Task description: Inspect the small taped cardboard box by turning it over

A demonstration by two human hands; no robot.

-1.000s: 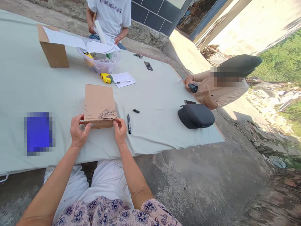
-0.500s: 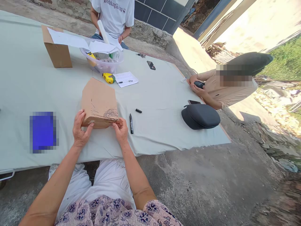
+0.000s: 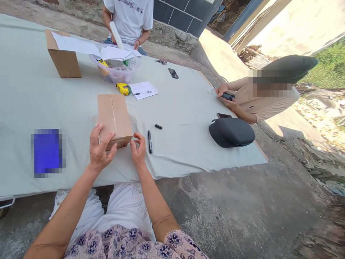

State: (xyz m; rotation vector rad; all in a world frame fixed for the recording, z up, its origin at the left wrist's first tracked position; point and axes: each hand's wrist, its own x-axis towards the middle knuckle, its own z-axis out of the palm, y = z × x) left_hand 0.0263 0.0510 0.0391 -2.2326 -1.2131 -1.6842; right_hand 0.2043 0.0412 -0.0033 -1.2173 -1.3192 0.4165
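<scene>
The box (image 3: 114, 117) lies on the surface (image 3: 183, 118) near its front edge, with a seam running down its top. The left hand (image 3: 99, 151) clamps its fingers over the near left corner. The right hand (image 3: 138, 153) holds its fingers apart and loose just beside the near right corner. Being small, stiff cardboard, the box probably handles light and dry and is best gripped across opposite sides, away from the seam.

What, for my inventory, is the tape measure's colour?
Tape measure: yellow with green, head view.
</scene>
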